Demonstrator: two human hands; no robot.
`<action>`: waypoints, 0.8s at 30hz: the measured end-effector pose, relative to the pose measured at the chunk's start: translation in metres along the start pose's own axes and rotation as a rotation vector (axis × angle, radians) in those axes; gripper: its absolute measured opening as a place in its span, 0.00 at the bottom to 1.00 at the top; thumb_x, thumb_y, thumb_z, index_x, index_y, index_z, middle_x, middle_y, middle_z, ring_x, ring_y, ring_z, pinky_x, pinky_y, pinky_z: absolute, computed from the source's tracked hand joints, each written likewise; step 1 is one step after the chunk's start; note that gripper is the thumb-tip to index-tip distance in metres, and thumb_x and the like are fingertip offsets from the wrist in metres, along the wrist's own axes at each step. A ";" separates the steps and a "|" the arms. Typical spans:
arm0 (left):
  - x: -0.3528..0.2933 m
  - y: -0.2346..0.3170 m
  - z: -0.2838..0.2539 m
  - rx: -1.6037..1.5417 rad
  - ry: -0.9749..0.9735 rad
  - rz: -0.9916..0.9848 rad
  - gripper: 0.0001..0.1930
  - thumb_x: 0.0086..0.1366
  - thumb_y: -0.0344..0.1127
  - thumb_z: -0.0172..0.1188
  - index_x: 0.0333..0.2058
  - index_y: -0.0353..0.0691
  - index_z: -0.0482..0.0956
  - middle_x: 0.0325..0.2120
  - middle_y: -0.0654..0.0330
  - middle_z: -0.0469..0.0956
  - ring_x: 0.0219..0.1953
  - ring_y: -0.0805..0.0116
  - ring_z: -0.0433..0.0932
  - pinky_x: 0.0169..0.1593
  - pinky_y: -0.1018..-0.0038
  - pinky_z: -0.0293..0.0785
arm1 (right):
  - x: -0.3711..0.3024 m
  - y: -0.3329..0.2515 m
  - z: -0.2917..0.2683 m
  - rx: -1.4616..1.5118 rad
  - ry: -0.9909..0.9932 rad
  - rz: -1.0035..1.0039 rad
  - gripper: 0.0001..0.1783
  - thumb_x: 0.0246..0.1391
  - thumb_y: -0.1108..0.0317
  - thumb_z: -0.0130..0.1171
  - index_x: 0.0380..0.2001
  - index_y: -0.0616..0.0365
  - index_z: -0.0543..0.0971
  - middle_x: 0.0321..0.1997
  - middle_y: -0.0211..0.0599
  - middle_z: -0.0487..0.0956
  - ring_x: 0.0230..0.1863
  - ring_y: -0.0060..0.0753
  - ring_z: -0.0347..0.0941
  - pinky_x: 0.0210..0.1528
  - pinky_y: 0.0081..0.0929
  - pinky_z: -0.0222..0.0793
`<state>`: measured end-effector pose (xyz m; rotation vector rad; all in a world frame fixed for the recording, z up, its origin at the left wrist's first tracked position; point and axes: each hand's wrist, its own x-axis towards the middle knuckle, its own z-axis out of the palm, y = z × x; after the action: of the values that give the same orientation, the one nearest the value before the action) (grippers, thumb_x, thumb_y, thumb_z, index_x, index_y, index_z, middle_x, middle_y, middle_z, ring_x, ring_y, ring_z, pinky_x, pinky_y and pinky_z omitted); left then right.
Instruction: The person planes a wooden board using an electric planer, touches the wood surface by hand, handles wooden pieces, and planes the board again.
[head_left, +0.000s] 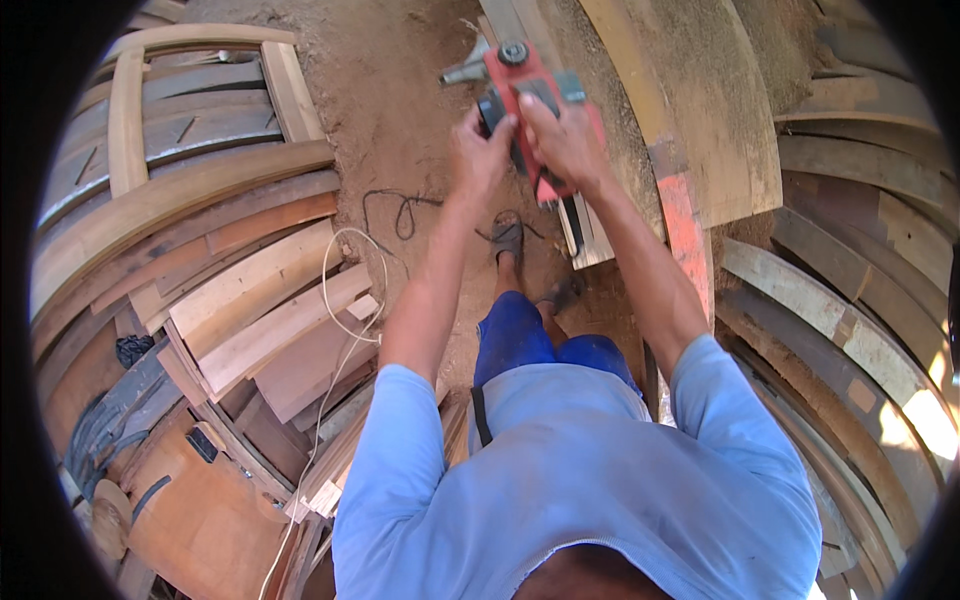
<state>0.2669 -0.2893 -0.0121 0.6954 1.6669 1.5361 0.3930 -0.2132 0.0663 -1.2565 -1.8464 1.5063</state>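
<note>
Out in front of me is a red electric hand planer point(540, 75) with a black round knob at its far end. My right hand point(568, 142) is wrapped round its rear handle, the thumb lying along the top. At the planer's left side, my left hand point(482, 150) is closed against the dark housing, with its fingers partly hidden behind it. A pale narrow board point(590, 232) lies beneath the planer, on the right of my feet. Whether the planer's sole touches the board I cannot tell. A grey nozzle-like part point(465, 73) sticks out to the planer's left.
A black cord point(405, 215) loops over the dirt floor point(390, 120) near my foot. Stacked planks point(260, 290) and a wooden frame point(128, 120) fill the left, with a white cable point(325, 390) across them. Wide boards point(720, 120) and more lumber point(850, 330) line the right.
</note>
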 end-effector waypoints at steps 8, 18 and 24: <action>0.005 0.003 -0.003 -0.097 0.014 -0.114 0.13 0.71 0.34 0.62 0.50 0.34 0.83 0.34 0.66 0.84 0.33 0.80 0.78 0.38 0.76 0.76 | 0.000 -0.007 -0.001 -0.006 -0.018 0.118 0.29 0.65 0.41 0.54 0.26 0.59 0.78 0.18 0.28 0.75 0.19 0.23 0.70 0.25 0.27 0.66; -0.212 0.002 0.022 -0.119 -0.057 -0.261 0.21 0.69 0.28 0.63 0.59 0.31 0.75 0.46 0.58 0.81 0.47 0.72 0.81 0.50 0.73 0.79 | -0.202 0.040 -0.036 0.045 -0.118 0.247 0.29 0.63 0.48 0.58 0.47 0.68 0.78 0.40 0.56 0.83 0.44 0.50 0.81 0.49 0.43 0.74; -0.249 -0.038 0.019 0.113 -0.041 -0.290 0.24 0.70 0.27 0.62 0.63 0.32 0.72 0.48 0.59 0.82 0.49 0.74 0.81 0.53 0.75 0.77 | -0.235 0.067 -0.035 0.128 -0.119 0.255 0.31 0.61 0.45 0.60 0.45 0.69 0.77 0.38 0.55 0.81 0.42 0.44 0.80 0.47 0.40 0.74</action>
<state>0.4280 -0.4844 -0.0093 0.5132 1.7479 1.2243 0.5596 -0.3952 0.0610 -1.4095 -1.6788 1.8395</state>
